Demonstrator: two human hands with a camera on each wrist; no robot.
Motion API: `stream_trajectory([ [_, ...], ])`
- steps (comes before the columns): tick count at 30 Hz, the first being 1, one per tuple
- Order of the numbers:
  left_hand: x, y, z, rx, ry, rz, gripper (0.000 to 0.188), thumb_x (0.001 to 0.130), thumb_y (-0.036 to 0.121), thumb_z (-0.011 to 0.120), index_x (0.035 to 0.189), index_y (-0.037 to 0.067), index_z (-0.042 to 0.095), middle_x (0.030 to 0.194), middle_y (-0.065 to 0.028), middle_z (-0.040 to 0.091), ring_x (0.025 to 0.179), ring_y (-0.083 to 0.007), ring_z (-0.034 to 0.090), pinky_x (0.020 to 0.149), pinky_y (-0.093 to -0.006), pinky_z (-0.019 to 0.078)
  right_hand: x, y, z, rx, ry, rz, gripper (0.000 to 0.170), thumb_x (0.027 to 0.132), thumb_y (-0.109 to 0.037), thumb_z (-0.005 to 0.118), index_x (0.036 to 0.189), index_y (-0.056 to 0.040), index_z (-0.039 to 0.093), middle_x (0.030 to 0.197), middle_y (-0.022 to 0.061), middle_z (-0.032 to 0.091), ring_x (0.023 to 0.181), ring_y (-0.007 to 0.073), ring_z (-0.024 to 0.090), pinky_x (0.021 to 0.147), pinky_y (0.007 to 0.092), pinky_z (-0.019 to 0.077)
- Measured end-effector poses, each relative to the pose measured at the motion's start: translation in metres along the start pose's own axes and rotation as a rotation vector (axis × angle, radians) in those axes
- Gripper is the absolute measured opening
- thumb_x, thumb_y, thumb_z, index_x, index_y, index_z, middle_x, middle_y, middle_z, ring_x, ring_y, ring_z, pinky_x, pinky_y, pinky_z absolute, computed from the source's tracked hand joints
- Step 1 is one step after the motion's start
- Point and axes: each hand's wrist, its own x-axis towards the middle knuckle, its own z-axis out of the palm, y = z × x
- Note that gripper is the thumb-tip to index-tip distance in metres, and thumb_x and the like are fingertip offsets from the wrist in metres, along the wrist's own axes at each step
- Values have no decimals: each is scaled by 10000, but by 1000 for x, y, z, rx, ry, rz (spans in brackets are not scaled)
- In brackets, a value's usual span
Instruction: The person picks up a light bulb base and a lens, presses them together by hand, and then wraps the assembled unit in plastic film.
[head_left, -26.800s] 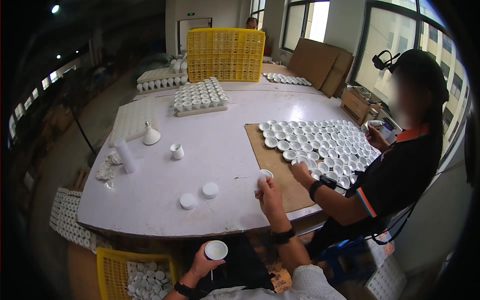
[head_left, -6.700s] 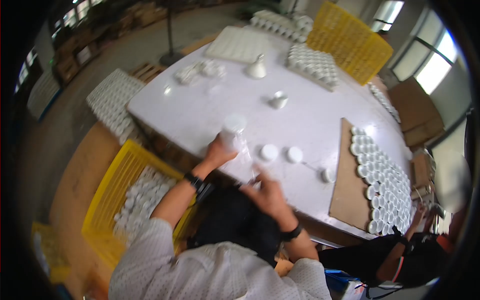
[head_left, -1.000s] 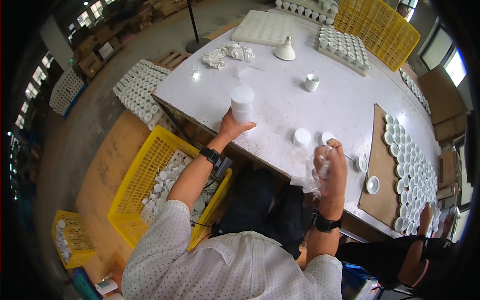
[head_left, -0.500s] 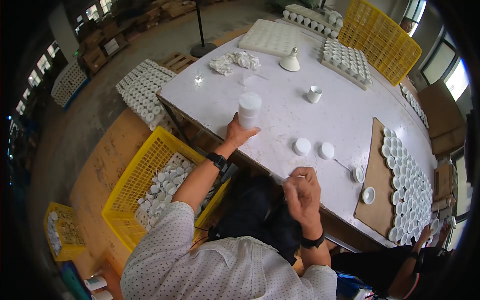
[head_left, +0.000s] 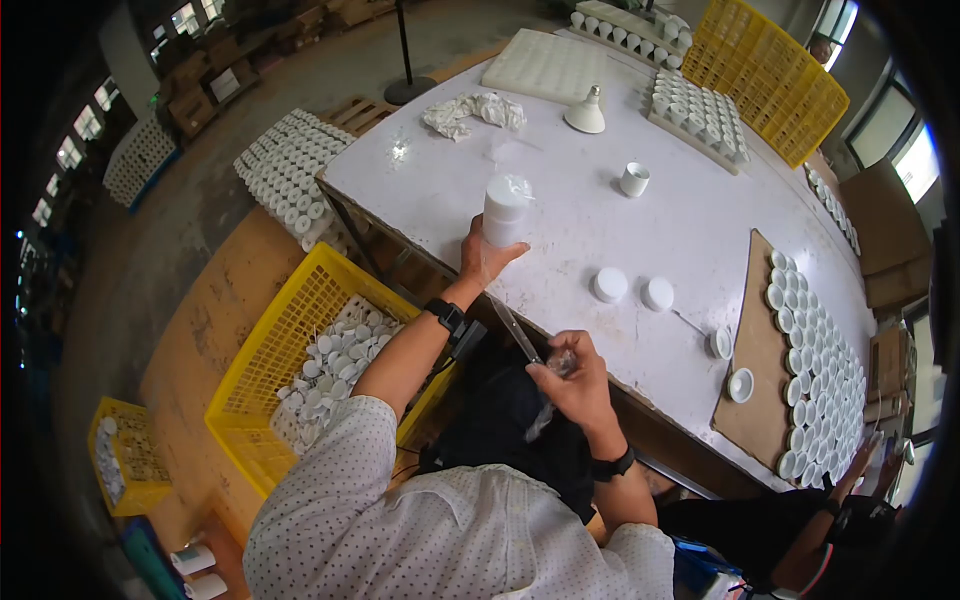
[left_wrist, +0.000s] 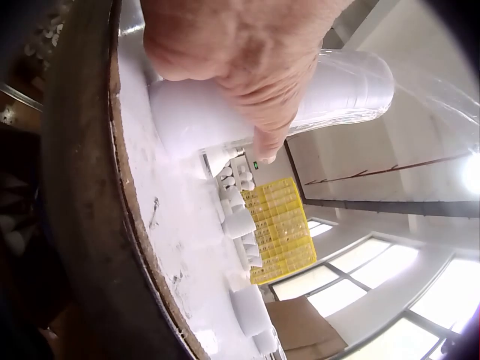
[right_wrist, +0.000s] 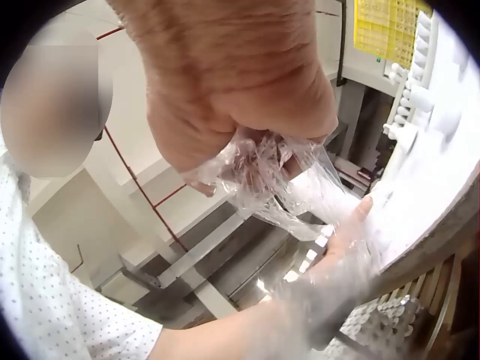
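Observation:
My left hand (head_left: 487, 256) grips the lower part of a white cylinder (head_left: 506, 203) wrapped in clear plastic, standing upright near the table's front edge. Loose film shows at its top end in the left wrist view. Just off that edge, my right hand (head_left: 580, 383) pinches a crumpled piece of clear plastic film (right_wrist: 262, 169). A narrow shiny strip (head_left: 517, 332) runs from its fingertips up toward the table edge. To the right on the table lie two white round discs (head_left: 610, 285), and beyond them a white cup-like part (head_left: 635, 179).
A yellow crate (head_left: 262, 370) of loose white parts stands at the left below the table (head_left: 430, 215). Rows of white cups sit on a brown board (head_left: 745, 405), with another person beside it. A lamp-shaped white part (head_left: 586, 112) and crumpled white wrapping (head_left: 475, 113) lie further back.
My right hand has come down and left from beside the discs to the front of the table edge, still holding the film. The left hand keeps its grip on the cylinder.

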Motion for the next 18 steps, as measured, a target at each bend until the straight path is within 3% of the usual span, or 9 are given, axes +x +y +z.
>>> stream_trajectory([
  [2, -2, -2, -2, -21, 2, 28, 732, 546, 261, 827, 1107, 11, 428, 975, -149, 610, 881, -273, 607, 762, -359, 497, 5, 2, -4, -129, 5, 19, 354, 714, -162, 742, 958, -33, 521, 597, 50, 535, 521, 129, 511, 507, 260, 420],
  [4, -3, -7, -5, -20, -32, 10, 710, 551, 262, 818, 1095, 2, 442, 984, -154, 607, 896, -269, 603, 779, -355, 486, 9, 9, -5, -339, -4, 21, 412, 725, -235, 730, 1018, -28, 528, 597, 122, 564, 544, 251, 575, 530, 321, 452],
  [7, -3, -16, -10, -29, -94, -4, 698, 558, 259, 809, 1098, -4, 454, 1006, -157, 603, 916, -264, 597, 801, -349, 474, 11, 24, -3, -405, -12, 31, 400, 758, -297, 692, 1019, -35, 540, 609, 155, 585, 586, 321, 597, 546, 362, 465],
  [12, -11, -29, -21, -87, -167, -3, 685, 595, 244, 790, 1140, 4, 452, 1036, -152, 598, 940, -262, 593, 815, -342, 471, 2, 37, -1, -366, -44, 58, 363, 778, -286, 662, 1012, -30, 556, 653, 162, 590, 616, 318, 595, 580, 366, 467],
  [15, -16, -34, -34, 44, -182, 22, 596, 666, 216, 737, 1156, 13, 467, 1094, -149, 585, 978, -261, 586, 829, -336, 467, -7, 42, -2, -358, -40, 85, 351, 777, -267, 656, 1015, -27, 562, 712, 170, 599, 666, 321, 598, 608, 366, 468],
  [17, -19, -45, -40, 301, -113, 237, 460, 725, 193, 683, 1118, 14, 524, 1122, -157, 581, 1011, -267, 577, 838, -336, 464, -11, 44, -2, -347, -37, 106, 343, 776, -254, 655, 1016, -26, 564, 742, 172, 602, 691, 322, 599, 622, 366, 468],
  [18, -23, -51, -45, 307, -119, 231, 460, 725, 193, 683, 1118, 14, 524, 1122, -157, 581, 1011, -267, 577, 838, -336, 464, -11, 45, -1, -334, -18, 84, 337, 778, -247, 653, 1016, -25, 567, 755, 168, 603, 698, 321, 596, 627, 364, 468],
])
